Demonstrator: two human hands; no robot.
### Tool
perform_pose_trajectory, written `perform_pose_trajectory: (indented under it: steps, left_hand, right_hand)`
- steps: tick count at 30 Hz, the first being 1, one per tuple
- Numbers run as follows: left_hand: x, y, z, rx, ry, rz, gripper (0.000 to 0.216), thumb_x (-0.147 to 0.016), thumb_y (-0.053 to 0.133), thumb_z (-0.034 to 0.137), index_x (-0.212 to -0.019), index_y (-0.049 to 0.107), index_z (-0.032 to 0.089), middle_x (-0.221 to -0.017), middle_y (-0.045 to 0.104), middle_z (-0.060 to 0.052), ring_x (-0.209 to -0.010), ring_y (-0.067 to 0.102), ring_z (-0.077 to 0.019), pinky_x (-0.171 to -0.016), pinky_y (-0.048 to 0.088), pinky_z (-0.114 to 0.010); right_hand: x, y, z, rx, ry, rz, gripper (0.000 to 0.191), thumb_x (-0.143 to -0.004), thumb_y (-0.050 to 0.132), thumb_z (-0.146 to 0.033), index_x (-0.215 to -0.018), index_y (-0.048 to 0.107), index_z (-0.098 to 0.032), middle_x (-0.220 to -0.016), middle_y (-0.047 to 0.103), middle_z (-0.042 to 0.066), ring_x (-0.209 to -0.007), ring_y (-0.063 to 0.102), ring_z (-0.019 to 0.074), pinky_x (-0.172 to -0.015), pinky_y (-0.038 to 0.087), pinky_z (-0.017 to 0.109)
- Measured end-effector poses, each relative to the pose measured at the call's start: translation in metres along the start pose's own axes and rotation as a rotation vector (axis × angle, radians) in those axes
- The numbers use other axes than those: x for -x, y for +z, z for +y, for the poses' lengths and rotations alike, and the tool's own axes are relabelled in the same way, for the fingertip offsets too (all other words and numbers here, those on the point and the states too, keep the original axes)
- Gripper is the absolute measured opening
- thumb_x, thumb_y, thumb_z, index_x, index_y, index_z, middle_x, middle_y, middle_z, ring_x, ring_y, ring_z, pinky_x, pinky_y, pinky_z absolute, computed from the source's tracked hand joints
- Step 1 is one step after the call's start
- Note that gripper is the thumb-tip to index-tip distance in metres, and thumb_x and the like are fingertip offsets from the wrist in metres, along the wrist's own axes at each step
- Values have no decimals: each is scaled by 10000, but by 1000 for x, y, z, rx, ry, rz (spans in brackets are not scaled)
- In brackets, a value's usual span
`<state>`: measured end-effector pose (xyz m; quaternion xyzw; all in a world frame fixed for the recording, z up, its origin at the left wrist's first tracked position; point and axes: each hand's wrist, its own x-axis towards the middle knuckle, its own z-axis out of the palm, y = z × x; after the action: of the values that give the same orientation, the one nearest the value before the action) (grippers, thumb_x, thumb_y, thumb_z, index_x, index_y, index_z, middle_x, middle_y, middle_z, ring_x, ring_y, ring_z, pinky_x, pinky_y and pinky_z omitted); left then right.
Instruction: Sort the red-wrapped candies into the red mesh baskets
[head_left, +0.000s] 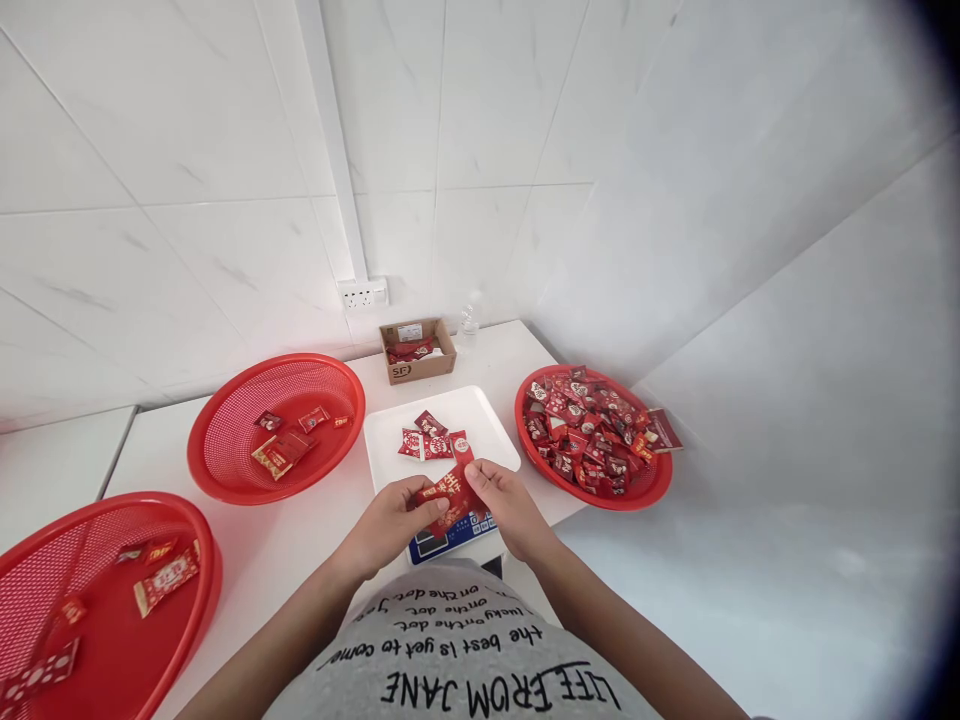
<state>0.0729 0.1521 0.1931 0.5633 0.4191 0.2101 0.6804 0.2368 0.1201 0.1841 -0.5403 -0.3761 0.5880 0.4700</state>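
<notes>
Both of my hands hold red snack packets over the front of a white-topped digital scale [390, 420]. My left hand [397, 515] pinches a red packet [450, 492] with gold lettering between thumb and fingers. On the other side, my right hand [504, 500] is closed at the right edge of the same packet; a smaller red packet [461, 447] sticks up beside its thumb. Several small red and white candy packets [430, 443] lie on the scale's tray just beyond my hands. The scale's blue key panel [442, 540] is partly hidden under them.
A red basket [660, 490] heaped with red packets stands at right. To the left are two red mesh baskets, one farther back [225, 450] and one nearer [202, 600], each with several packets. A cardboard box [420, 370] and a clear plastic bottle [470, 315] stand by the wall.
</notes>
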Motion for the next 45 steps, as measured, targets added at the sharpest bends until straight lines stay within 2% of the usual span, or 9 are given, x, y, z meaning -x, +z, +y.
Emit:
perform_pose_trajectory:
  steps: [4,11,15,18,22,28,37,45]
  left_hand:
    - [0,0,0,39,28,47,295,-768,549,459,-710,534,170,-654,538,27,-628,470,-119,-622,364,-242]
    - [-2,4,4,125,128,194,294,-776,535,450,-683,557,171,-655,531,20,-642,457,-123,-644,373,-242]
    - [-2,5,6,171,179,256,257,-776,546,421,-711,579,174,-701,557,10,-706,465,-133,-687,374,-242]
    - [-3,5,7,191,187,253,252,-793,529,412,-723,574,175,-715,556,7,-711,462,-133,-690,375,-245]
    - [-3,3,11,117,206,211,277,-819,501,415,-677,527,179,-654,503,29,-647,436,-110,-646,366,-232]
    - [-4,2,15,98,201,111,229,-771,572,410,-781,564,181,-735,547,7,-711,502,-131,-701,416,-267]
    - [-7,3,14,114,208,177,239,-744,595,418,-726,564,182,-689,542,16,-674,497,-123,-680,430,-269]
    - [-6,0,14,177,123,146,265,-751,588,433,-739,547,172,-738,550,8,-692,504,-113,-698,446,-264]
  right_hand:
    - [0,1,-2,-3,-21,44,421,-662,620,-563,-579,439,-192,-513,383,-66,-472,302,71,-461,245,223]
    - [1,0,2,32,-108,125,385,-702,603,-525,-564,454,-198,-493,379,-58,-486,317,90,-475,241,240]
    - [0,3,1,-99,-117,117,363,-704,620,-496,-570,478,-189,-505,385,-56,-491,305,83,-487,241,239]
    - [-1,4,0,-190,-97,104,371,-696,634,-490,-562,468,-186,-506,382,-55,-488,294,77,-490,250,239]
    - [-4,3,-2,-196,-92,121,379,-676,646,-509,-573,476,-187,-518,396,-52,-489,305,77,-486,266,237]
    - [-7,0,-2,-185,-103,166,376,-668,640,-538,-613,506,-191,-532,413,-47,-495,330,86,-481,287,240]
    - [-4,1,-4,-97,-118,195,360,-680,633,-519,-591,520,-189,-518,396,-50,-495,315,84,-473,261,234]
    - [-2,1,-8,-85,-43,117,345,-675,638,-515,-747,597,-180,-607,510,-23,-501,324,77,-467,257,223]
